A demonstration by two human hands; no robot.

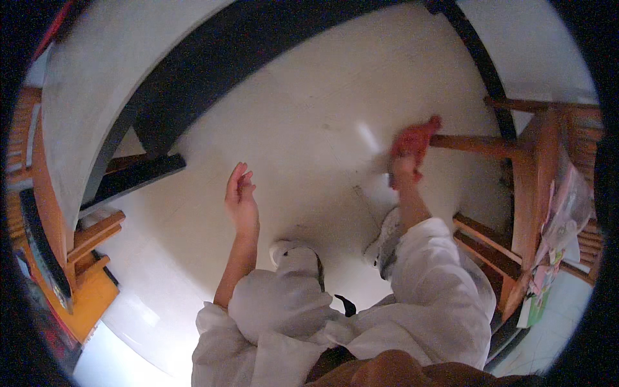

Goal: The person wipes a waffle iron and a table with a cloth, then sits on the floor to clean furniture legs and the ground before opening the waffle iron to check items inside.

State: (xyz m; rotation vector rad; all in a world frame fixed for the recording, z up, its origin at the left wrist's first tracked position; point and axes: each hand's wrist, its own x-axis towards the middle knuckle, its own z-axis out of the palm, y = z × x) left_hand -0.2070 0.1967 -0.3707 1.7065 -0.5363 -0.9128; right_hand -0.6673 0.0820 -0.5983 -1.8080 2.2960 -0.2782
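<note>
My right hand (pixel 405 167) is closed on a crumpled red cloth (pixel 415 140), low over the pale tiled floor (pixel 309 126); both are blurred. The cloth lies close to the end of a wooden bar of the furniture at the right. On the left, my left hand (pixel 240 193) hangs above the floor with bent fingers, holding nothing. White sleeves end at my forearms, and my shoes (pixel 297 254) show below and between the hands.
Wooden furniture (pixel 527 193) stands at the right, with plastic bags and papers (pixel 556 232) beside it. A table with a pale top (pixel 106 63) and dark base (pixel 193 77) spans the upper left. More wooden furniture (pixel 96 237) is at the left.
</note>
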